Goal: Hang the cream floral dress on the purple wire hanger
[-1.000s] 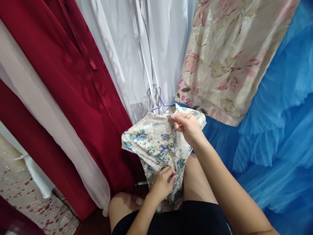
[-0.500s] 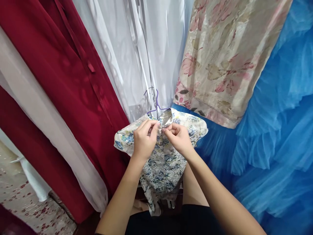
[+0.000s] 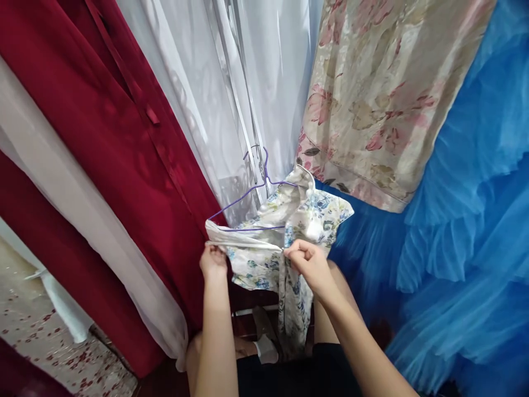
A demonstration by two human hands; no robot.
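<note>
A white blouse with blue and yellow flowers (image 3: 258, 267) hangs partly on a purple wire hanger (image 3: 243, 194). Its front is parted, and the hanger's left shoulder and bottom bar show bare. My left hand (image 3: 214, 262) is closed on the blouse's edge below the hanger's left end. With thumb and fingers, my right hand (image 3: 308, 262) pinches the front edge near the middle, so the pale edge stretches taut between both hands. The blouse's right shoulder still lies over the hanger's right arm. The fingertips of my left hand are partly hidden by cloth.
Dark red cloth (image 3: 136, 165) hangs at the left, beside a pale sheer strip (image 3: 95, 182). White fabric (image 3: 281, 71) with narrow ribbons hangs behind the hanger. On the right are a beige floral cloth (image 3: 380, 105) and ruffled blue tulle (image 3: 463, 220).
My hands have moved apart from the collar, the left one down and leftward, the right one slightly down. The blouse front has opened and its left shoulder has come off the hanger.
</note>
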